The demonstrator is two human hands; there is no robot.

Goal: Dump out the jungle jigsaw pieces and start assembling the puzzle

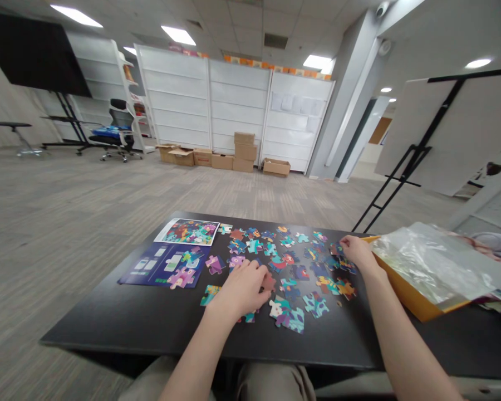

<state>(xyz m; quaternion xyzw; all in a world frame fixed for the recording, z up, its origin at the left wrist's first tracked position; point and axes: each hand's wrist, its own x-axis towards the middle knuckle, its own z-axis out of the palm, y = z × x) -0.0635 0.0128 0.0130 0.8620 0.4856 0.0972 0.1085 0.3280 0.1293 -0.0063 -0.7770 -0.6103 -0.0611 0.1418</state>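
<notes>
Head: plastic point(426, 260) in box point(406, 296) near jigsaw point(280, 262)

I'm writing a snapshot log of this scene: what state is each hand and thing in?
Left hand: fingers curled, at a reddish piece
Right hand: fingertips at pieces beside the yellow box
Puzzle pieces: spread out, some apparently joined
Picture sheet: flat, face up
Blue sheet: flat, pieces on it
Yellow box: open, transparent plastic in it
Screen: dark
Ceiling lights: lit
Office chair: unoccupied
</notes>
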